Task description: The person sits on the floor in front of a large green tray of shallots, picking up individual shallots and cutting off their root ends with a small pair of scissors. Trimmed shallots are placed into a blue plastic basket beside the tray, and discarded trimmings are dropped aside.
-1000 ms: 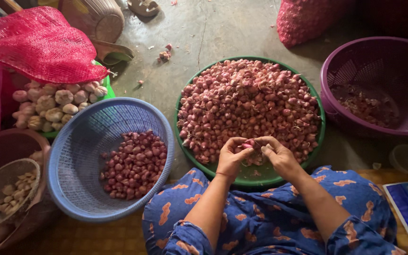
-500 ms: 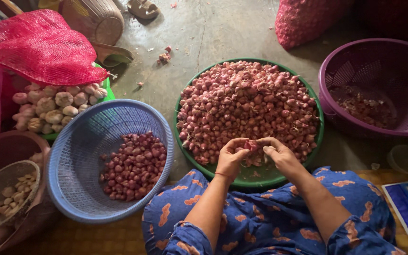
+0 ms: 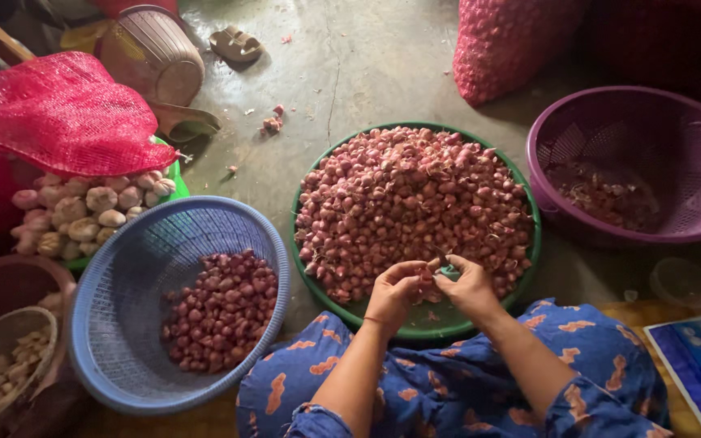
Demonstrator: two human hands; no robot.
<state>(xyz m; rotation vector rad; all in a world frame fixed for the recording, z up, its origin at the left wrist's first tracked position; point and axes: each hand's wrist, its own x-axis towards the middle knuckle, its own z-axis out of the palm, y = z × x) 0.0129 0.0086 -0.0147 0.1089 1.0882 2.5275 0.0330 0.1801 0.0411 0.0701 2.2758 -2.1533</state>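
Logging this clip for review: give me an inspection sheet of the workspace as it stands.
Surface: bare concrete floor, cracked, a few peel scraps.
Job's things: green tray heaped with shallots; blue basket part-filled with darker shallots; purple basket holding scraps.
Clutter: red mesh sack, garlic bulbs, sandal.
Hands: left hand and right hand meet over the tray's near edge, pinching a shallot.
Cables: nothing seen.
Surroundings: filled red sack.

— Baskets? Three: blue basket [image 3: 123, 324] at eight o'clock, green basket [image 3: 521, 195] at centre, purple basket [image 3: 691, 146] at three o'clock.
— Hands? Two: left hand [image 3: 395, 292], right hand [image 3: 468, 288]. Red mesh sacks? Two.
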